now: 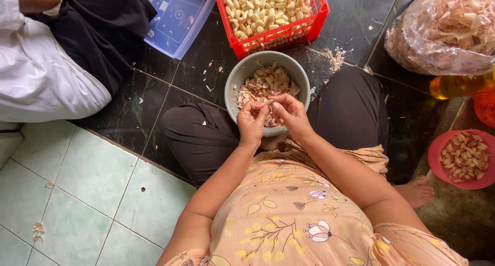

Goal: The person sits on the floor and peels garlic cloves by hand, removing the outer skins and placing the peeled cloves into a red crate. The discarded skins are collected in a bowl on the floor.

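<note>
Glossy dark tile floor; left hand [252,122], right hand [291,113] fingers pinching garlic clove [268,106] over round grey bowl [233,83].

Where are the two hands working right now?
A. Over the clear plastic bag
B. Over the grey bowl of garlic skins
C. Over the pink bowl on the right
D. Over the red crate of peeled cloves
B: the left hand and right hand meet, fingertips pinched together, directly above the grey bowl, which sits between the knees; the red crate lies beyond it and the pink bowl off to the side.
</note>
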